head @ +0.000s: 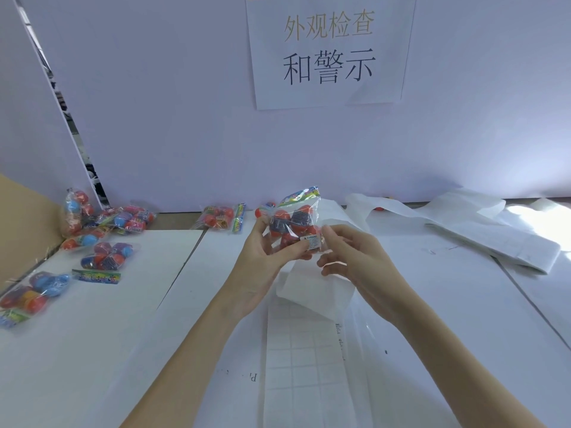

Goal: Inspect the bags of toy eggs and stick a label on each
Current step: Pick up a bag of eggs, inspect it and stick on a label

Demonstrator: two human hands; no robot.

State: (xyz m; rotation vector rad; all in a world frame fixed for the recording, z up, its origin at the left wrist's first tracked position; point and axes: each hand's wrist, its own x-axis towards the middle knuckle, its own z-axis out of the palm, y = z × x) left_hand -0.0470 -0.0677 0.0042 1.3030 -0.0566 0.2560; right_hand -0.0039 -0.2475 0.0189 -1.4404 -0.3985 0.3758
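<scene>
Nearest, a strip of label backing paper (296, 350) runs off the bottom edge on the white counter (92, 350), its grid faint and the print along its side too small to read. Above it the left hand (262, 261) grips a clear bag of toy eggs (295, 225) held off the counter, thumb on a white warning label (310, 242) at its lower corner, while the right hand (355, 257) hovers just beside — fingers loosely curled, holding nothing visible. Farther left lie more bags (105, 257), one cut by the frame edge — behind, a wall sign (329, 50), its top cropped.
</scene>
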